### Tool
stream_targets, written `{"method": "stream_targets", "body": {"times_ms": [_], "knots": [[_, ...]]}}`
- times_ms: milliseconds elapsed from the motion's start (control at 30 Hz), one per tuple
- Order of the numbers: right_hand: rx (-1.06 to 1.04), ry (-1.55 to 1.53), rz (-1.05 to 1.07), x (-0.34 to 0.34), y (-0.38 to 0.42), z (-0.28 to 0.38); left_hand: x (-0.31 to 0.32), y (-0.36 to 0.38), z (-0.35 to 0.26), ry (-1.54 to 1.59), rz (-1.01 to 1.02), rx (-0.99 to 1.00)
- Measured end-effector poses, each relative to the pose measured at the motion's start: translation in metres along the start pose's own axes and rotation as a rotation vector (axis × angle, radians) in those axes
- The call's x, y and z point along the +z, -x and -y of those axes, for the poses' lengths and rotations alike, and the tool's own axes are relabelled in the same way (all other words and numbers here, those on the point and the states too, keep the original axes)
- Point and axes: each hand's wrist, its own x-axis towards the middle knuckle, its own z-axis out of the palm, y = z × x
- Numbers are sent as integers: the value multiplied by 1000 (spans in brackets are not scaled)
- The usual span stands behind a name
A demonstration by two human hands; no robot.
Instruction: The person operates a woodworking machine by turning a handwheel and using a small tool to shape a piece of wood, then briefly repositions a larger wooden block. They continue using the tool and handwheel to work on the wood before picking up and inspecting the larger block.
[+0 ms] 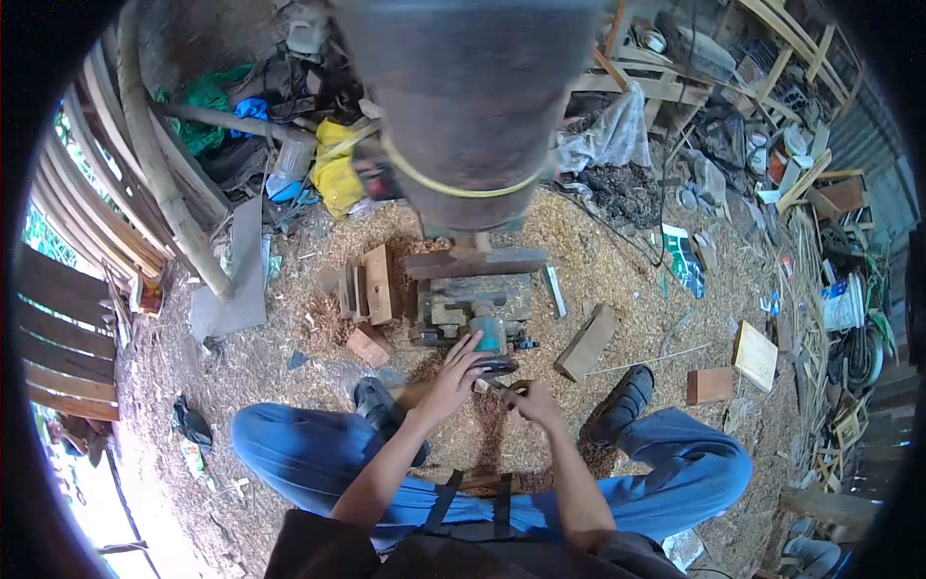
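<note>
In the head view, my left hand (457, 372) lies with its fingers stretched out against a dark round part (495, 367) at the near end of a green-cased machine (487, 335). My right hand (530, 399) is closed around the end of a thin dark tool (494, 384) just right of that round part. The tool's far end reaches toward the round part; whether they touch is too small to tell. The machine sits on a metal and wood base (473, 301) between my feet.
Wood blocks (378, 285) stand left of the machine, and another block (586, 343) lies right. A large dark cylinder (473, 96) hangs over the top centre. Wood shavings (598, 261) cover the ground. A bamboo pole (174, 193) leans at the left.
</note>
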Motion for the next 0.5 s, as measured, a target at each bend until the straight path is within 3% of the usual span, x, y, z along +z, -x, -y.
{"method": "stream_targets", "body": {"times_ms": [33,67,133,167,200,267,300,333,500], "knots": [[230,-362,70,-3,-4,0,1,4,7,55,-26,5],[229,-337,70,-7,-10,-2,2,5,7,67,-47,6],[59,56,74,-8,-20,-5,2,10,6,288,-15,-127],[193,122,156,-9,-18,22,5,15,8,299,-24,-134],[187,136,157,5,-26,19,5,12,13,219,-26,-96],[-20,736,-132,32,-33,22,1,12,15,136,-30,-62],[89,754,29,30,-33,33,-1,12,12,103,-21,-63],[91,754,28,27,-33,29,-2,11,10,71,-10,-63],[-234,646,-67,28,-53,-25,-7,7,0,101,21,-127]]}}
